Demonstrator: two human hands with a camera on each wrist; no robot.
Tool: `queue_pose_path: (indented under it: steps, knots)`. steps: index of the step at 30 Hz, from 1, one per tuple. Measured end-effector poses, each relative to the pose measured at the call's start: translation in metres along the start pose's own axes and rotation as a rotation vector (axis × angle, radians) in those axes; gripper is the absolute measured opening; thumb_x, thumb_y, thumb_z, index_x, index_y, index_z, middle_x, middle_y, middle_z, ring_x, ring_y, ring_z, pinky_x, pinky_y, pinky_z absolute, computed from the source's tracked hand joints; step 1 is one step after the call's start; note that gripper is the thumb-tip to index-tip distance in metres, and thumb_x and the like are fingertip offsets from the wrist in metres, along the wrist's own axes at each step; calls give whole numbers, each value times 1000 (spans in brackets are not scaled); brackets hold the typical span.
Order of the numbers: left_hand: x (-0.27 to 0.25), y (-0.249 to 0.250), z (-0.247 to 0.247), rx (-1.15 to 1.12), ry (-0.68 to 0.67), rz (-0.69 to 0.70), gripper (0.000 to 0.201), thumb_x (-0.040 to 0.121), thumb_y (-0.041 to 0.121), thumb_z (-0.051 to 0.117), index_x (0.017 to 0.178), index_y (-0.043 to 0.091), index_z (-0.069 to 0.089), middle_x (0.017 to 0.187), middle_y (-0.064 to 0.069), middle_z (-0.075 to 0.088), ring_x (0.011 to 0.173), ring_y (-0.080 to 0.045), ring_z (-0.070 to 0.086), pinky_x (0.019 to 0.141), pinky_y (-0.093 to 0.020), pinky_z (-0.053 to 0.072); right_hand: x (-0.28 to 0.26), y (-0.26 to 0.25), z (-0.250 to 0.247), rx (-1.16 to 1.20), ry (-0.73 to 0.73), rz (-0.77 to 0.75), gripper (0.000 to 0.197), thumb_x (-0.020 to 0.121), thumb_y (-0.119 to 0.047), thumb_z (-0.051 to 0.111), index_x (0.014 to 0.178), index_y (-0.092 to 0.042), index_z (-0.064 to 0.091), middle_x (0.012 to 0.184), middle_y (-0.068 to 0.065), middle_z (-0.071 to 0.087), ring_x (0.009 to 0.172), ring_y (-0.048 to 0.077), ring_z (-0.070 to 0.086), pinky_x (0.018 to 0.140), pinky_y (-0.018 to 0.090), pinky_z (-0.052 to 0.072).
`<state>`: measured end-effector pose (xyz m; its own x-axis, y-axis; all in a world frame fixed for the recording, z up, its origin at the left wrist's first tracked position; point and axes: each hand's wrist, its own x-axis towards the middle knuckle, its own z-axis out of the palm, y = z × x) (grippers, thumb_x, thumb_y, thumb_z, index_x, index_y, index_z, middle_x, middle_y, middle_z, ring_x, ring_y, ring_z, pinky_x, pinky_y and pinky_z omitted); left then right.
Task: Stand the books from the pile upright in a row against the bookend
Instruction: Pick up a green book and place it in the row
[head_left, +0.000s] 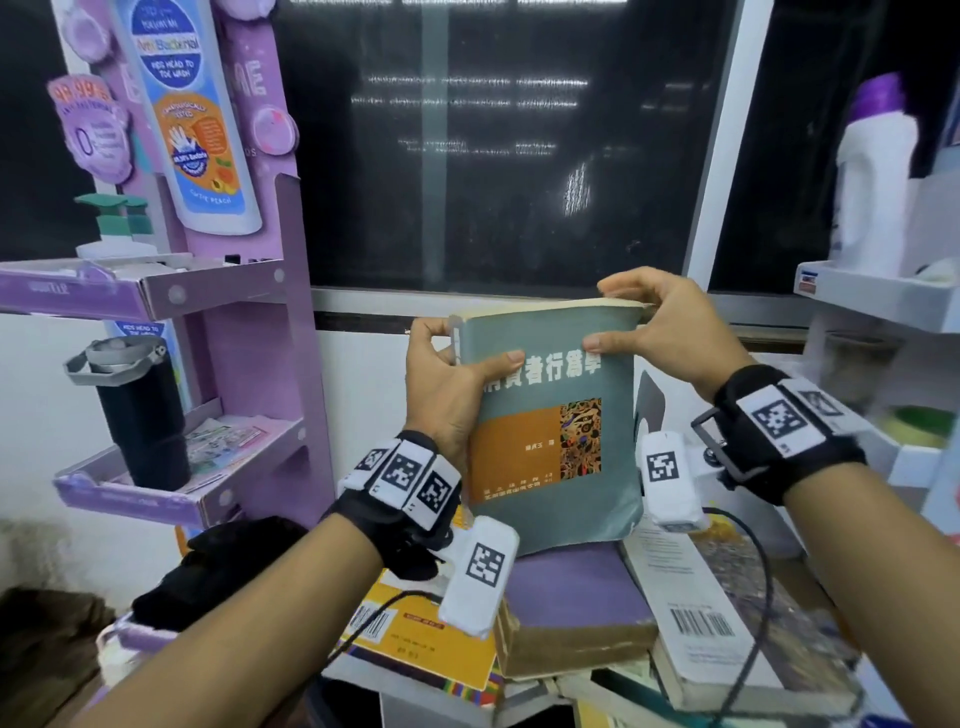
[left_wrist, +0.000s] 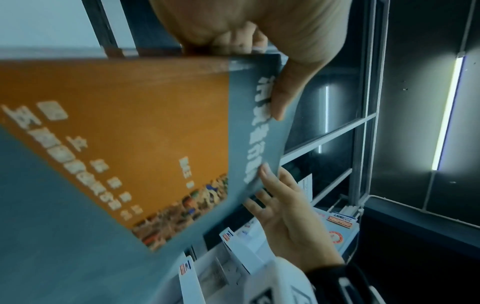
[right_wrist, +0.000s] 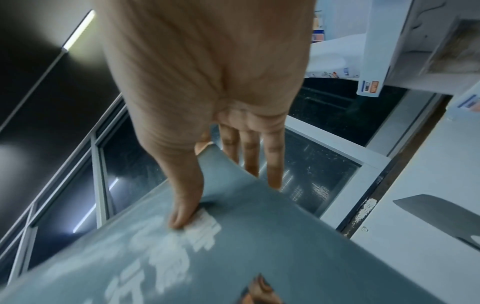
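Observation:
A grey-green book (head_left: 550, 441) with an orange panel and white lettering stands upright above the pile, its lower edge on a purple book (head_left: 571, 587). My left hand (head_left: 467, 353) grips its spine near the top, thumb on the cover. My right hand (head_left: 623, 317) pinches the top right corner, thumb in front and fingers behind. The left wrist view shows the cover (left_wrist: 130, 133) close up; the right wrist view shows my thumb (right_wrist: 184, 205) on it. A grey metal bookend (head_left: 652, 400) stands just right of the book. A yellow book (head_left: 431, 639) and a white barcoded book (head_left: 696, 613) lie in the pile.
A purple cardboard display rack (head_left: 249, 312) stands at the left with a black flask (head_left: 140, 415) on its lower shelf. White shelves (head_left: 872, 296) with a purple-capped bottle (head_left: 872, 182) fill the right. A dark window (head_left: 493, 156) is behind. A black cloth (head_left: 223, 566) lies at lower left.

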<state>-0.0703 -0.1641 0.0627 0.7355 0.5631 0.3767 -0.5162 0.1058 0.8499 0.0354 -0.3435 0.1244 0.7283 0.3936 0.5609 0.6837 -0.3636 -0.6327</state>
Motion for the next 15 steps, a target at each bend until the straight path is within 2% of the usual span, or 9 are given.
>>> queue_pose_path:
  steps: [2,5,9,11,13,15]
  knots:
    - [-3,-3,5,21,49,10,58,60,4,86,94,24,45,88,-11,74,77,-34,71,67,-54,58,-1,3,8,-51,53,14,61,64,-32,88,119,-28,60,123,-4,61,107,15,58,90,32,49]
    - [-8,-4,13,76,86,50,57,60,6,87,91,27,45,85,-7,74,76,-29,72,68,-52,59,-2,3,18,-130,135,50,62,65,-33,87,118,-23,57,121,-3,59,102,17,59,84,29,46]
    - [-10,-4,18,200,48,92,52,62,13,87,97,30,51,89,-1,73,78,-21,71,72,-46,60,-5,4,21,-190,242,112,66,63,-35,89,113,-18,50,118,3,52,98,18,54,86,30,47]
    - [-11,-3,21,287,-3,124,49,62,19,87,100,26,57,92,2,72,82,-18,70,73,-43,60,-8,7,21,-139,270,150,66,62,-30,90,110,-17,47,114,4,49,100,21,55,87,37,53]
    - [-13,1,22,346,-78,148,45,65,24,84,103,22,60,96,2,71,85,-17,69,73,-38,60,-13,8,20,-23,235,192,54,68,-22,88,105,-13,49,107,6,54,96,27,63,75,43,59]
    - [-14,5,23,343,-147,152,41,69,32,79,104,20,62,99,2,70,90,-18,68,73,-33,59,-18,5,19,84,137,233,35,80,-12,78,104,-8,54,100,12,61,89,28,69,67,41,61]
